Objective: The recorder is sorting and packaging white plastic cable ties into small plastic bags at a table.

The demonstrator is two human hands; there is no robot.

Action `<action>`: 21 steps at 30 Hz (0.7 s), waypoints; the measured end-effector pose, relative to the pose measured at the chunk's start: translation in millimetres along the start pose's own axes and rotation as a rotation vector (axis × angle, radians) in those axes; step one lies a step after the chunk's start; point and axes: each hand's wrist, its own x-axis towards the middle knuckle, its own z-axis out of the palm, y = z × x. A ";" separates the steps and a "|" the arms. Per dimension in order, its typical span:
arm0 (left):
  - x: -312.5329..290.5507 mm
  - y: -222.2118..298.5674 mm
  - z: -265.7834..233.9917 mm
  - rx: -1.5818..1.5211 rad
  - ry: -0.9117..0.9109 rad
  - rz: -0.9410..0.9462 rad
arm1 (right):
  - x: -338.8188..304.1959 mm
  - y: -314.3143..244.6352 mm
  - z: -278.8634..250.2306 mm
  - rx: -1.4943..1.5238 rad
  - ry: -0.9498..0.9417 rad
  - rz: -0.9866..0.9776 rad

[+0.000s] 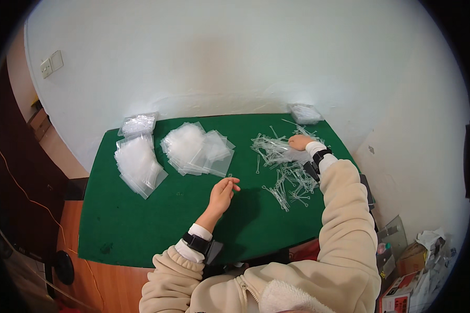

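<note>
My left hand (222, 197) hovers over the middle of the green cloth, its fingers curled together. A small clear loop shows by its knuckles; whether the hand holds it I cannot make out. On the right, my right hand (300, 142) reaches into a loose heap of thin clear plastic sticks with looped ends (283, 177). Its fingers are bent down and closed, and what they grip is hidden. Beneath that hand lies what looks like a clear plastic bag (296, 155). A fanned pile of clear zip bags (185, 148) spreads beyond my left hand.
Another stack of clear bags (138, 164) lies at the left of the green table (156, 229). Filled clear packets stand at the back left (140, 124) and back right (305, 113), against the white wall (219, 57). Boxes and plastic wrapping (410, 276) crowd the lower right floor.
</note>
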 end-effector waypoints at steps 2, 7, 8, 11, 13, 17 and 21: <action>1.2 0.4 0.7 0.009 0.009 0.005 | -9.1 -2.8 -3.5 0.026 -0.044 -0.050; 1.5 -0.4 -0.1 0.007 -0.005 0.008 | -30.6 -33.0 -16.6 0.032 -0.184 -0.154; 1.1 -0.7 -1.7 0.007 -0.001 0.007 | -35.3 -40.7 -22.2 0.047 -0.218 -0.182; 2.4 -0.4 -3.9 0.001 0.004 0.010 | -43.4 -40.2 -45.7 0.204 -0.277 -0.167; -0.5 2.2 -9.1 0.007 0.026 0.001 | -35.0 -31.9 -65.6 0.490 -0.331 -0.095; -0.4 7.3 2.5 0.011 0.013 0.005 | -10.7 60.9 -67.4 0.068 0.224 -0.022; -9.9 5.4 3.6 -0.007 0.016 0.014 | 20.8 110.8 -27.0 -0.043 0.227 0.304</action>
